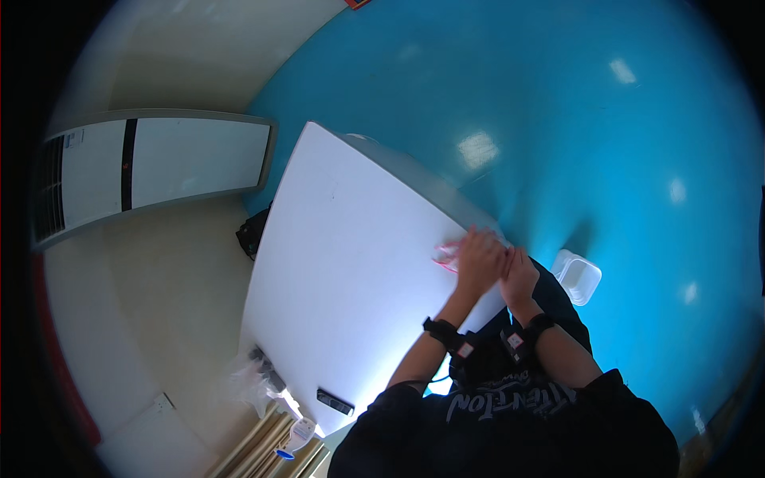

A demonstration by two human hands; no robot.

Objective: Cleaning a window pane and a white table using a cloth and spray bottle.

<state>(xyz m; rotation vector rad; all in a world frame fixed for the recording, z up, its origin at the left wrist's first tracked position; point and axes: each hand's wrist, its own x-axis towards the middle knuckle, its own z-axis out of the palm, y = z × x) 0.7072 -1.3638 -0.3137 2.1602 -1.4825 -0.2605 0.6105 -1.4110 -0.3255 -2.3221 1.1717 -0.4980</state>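
Observation:
At the right corner of the white table (334, 251), my two hands meet over a crumpled pink-and-white thing (446, 256), which looks like a thin plastic bag. My left hand (481, 257) lies across it with the fingers bent around it, so its middle is hidden. Pressed against the left hand's side, my right hand (519, 276) curls its fingers at the thing's near end, where a pale edge shows. Both hands are slightly blurred. Black straps with small boxes circle both wrists.
On the blue floor to the right stands a white plastic bin (578, 278). A black handheld device (334, 402) and a clear plastic bag (252, 382) lie at the table's near left. Beyond the left edge are a black bag (254, 232) and a floor-standing air conditioner (197, 154).

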